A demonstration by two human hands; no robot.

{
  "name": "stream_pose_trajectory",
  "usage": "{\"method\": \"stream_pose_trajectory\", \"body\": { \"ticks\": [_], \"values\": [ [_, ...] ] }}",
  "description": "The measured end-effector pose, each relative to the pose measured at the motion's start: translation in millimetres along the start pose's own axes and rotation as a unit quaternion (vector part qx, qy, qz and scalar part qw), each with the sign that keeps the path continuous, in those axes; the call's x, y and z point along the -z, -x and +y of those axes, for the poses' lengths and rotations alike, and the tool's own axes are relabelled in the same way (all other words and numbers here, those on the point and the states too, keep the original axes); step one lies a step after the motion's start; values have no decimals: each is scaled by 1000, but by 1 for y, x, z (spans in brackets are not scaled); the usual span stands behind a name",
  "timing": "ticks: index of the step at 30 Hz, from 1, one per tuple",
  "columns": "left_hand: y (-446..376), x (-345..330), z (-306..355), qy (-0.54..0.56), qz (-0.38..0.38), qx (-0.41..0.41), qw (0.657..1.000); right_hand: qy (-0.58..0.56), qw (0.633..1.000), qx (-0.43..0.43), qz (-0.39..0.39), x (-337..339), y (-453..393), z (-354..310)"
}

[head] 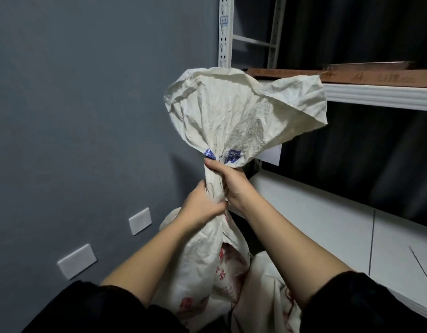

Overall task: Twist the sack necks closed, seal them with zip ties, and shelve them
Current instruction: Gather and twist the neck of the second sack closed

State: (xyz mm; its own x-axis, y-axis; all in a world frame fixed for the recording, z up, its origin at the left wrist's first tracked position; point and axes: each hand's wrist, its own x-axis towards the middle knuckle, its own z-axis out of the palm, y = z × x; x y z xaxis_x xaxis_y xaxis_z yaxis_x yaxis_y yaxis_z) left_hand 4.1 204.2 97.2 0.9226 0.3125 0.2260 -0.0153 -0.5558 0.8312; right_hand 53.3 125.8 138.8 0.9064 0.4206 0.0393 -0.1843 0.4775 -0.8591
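A white woven sack [222, 265] with red print stands in front of me, low in the middle of the view. Its neck [215, 186] is gathered into a tight twisted rope. My left hand [203, 205] grips the lower part of the neck. My right hand [229, 179] grips the neck just above it. Over my hands the sack's loose mouth [241, 111] flares out wide, with small blue marks at its base. No zip tie is visible.
A second white sack [270, 296] with red print sits to the right of the first. A white metal shelf rack [366, 94] stands at right, with a brown board [380, 78] on the upper shelf and a white lower shelf [327, 222]. Grey wall with white plates [140, 221] at left.
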Motion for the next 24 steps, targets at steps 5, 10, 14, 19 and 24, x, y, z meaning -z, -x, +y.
{"method": "stream_pose_trajectory", "body": {
  "ticks": [5, 10, 14, 19, 24],
  "values": [
    [-3, -1, 6, -57, 32, 33, 997, 52, 996, -74, -26, 9, -3, -7],
    [-20, 18, 5, 9, 51, 44, 998, 320, 933, -120, -114, 34, 2, -30],
    [-27, 28, 1, 90, -4, 56, 994, 659, 697, 280, -47, 57, 0, -10],
    [-26, 32, -8, 130, -104, 52, 985, 745, 345, 552, -144, 78, -17, 5],
    [-24, 32, -5, 2, -246, 38, 969, 756, 262, 587, -122, 66, -40, -6]
  ]
}}
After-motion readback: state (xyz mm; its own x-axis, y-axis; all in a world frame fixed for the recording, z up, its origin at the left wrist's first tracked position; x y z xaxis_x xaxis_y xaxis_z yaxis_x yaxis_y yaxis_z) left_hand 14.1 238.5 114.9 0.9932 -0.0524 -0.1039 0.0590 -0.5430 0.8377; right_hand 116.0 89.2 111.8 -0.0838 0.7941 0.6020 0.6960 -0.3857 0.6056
